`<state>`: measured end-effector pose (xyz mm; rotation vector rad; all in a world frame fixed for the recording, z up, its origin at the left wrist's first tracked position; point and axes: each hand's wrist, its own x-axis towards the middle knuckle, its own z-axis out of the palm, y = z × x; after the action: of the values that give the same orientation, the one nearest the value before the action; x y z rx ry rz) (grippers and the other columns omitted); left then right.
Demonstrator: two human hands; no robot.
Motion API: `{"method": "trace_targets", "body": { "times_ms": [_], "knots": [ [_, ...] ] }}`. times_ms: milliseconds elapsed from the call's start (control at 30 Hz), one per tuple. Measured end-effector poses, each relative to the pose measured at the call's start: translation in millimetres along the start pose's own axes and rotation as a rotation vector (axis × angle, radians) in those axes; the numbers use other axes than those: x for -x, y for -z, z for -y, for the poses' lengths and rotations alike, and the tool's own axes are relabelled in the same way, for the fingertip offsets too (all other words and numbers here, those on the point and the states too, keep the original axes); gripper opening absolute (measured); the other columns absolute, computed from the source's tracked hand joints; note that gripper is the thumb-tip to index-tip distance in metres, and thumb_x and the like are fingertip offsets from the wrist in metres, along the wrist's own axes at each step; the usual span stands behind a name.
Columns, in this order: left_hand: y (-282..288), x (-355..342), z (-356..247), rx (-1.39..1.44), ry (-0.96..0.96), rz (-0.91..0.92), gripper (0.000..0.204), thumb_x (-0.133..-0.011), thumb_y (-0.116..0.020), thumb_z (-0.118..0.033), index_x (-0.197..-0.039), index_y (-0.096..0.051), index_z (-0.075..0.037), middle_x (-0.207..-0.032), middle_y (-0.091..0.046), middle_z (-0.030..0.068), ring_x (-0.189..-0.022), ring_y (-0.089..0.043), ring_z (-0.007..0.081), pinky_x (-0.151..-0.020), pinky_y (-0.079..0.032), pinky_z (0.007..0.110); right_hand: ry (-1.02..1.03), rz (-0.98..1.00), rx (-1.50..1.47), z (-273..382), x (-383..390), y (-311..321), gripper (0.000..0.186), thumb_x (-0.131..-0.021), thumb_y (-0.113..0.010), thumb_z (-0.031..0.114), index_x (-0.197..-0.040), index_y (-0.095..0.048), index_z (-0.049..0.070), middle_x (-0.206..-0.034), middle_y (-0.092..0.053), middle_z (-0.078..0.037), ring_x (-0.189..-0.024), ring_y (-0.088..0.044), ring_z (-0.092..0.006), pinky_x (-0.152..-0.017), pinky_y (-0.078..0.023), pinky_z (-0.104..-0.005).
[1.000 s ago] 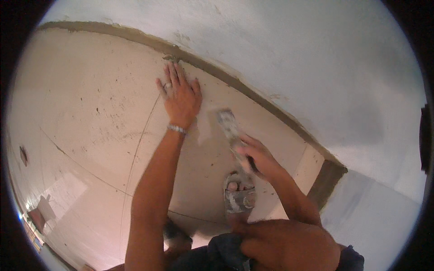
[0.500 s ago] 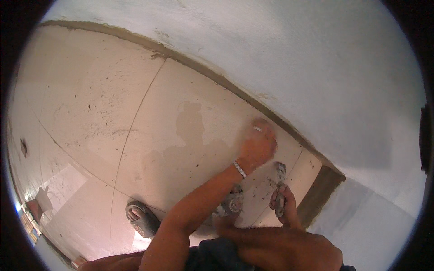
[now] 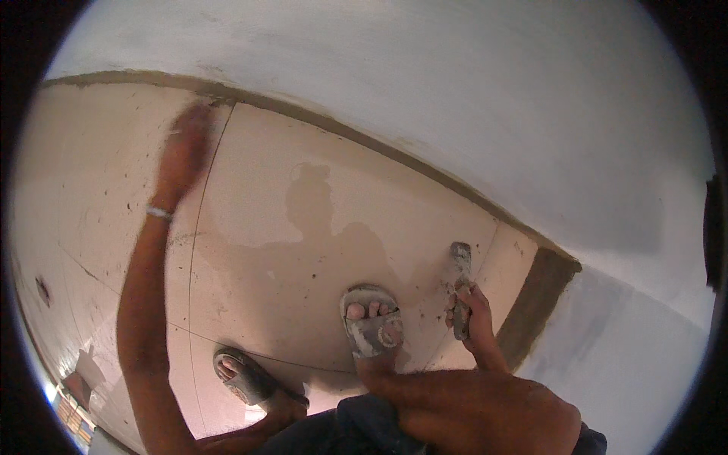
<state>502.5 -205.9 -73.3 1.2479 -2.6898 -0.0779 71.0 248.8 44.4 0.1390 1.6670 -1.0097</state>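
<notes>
My left hand (image 3: 188, 144), smeared by motion, reaches out at the far left beside the foot of the wall. Its fingertips come close to the brown mortar strip (image 3: 318, 120) that runs along the wall's base. Whether those fingers hold anything I cannot make out. On the right, my right hand (image 3: 476, 307) is wrapped round the handle of a putty knife (image 3: 460, 262). The knife is caked in grey, its blade pointing away from me above the beige floor tiles (image 3: 258, 182).
A pale wall (image 3: 455, 91) bounds the far side and right. Brown mortar (image 3: 538, 303) also fills the corner strip. My sandalled feet (image 3: 371, 322) stand on the tiles, with crumbs scattered about. A reddish-brown object (image 3: 76, 387) lies at lower left.
My left hand has swept from near the putty knife to the far left along the wall, baring my foot. My right hand still grips the putty knife, which has shifted slightly.
</notes>
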Motion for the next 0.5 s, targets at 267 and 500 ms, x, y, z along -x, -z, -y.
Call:
{"method": "trace_targets", "body": {
  "times_ms": [267,500],
  "knots": [
    [-20,8,-245,0.439,-0.245,0.091,0.036,-0.091,-0.057,-0.011,-0.126,-0.062,-0.007,-0.139,-0.058,0.0146,-0.126,-0.056,0.0328,-0.108,-0.044,0.045,0.438,0.163,0.937,-12,-33,22,0.029,-0.094,-0.063,0.017,-0.120,-0.060,0.004,-0.099,-0.067,-0.016,-0.080,-0.066,-0.0272,-0.075,-0.054,-0.0373],
    [-75,-34,-523,0.596,-0.917,0.200,0.057,-0.092,-0.061,-0.043,-0.144,-0.054,-0.021,-0.157,-0.043,0.0031,-0.148,-0.034,0.0282,-0.123,-0.026,0.046,0.924,0.029,1.095,-34,-41,23,0.019,-0.098,-0.060,0.016,-0.109,-0.062,0.001,-0.098,-0.063,-0.013,-0.085,-0.064,-0.0291,-0.078,-0.051,-0.0412]
  ]
}}
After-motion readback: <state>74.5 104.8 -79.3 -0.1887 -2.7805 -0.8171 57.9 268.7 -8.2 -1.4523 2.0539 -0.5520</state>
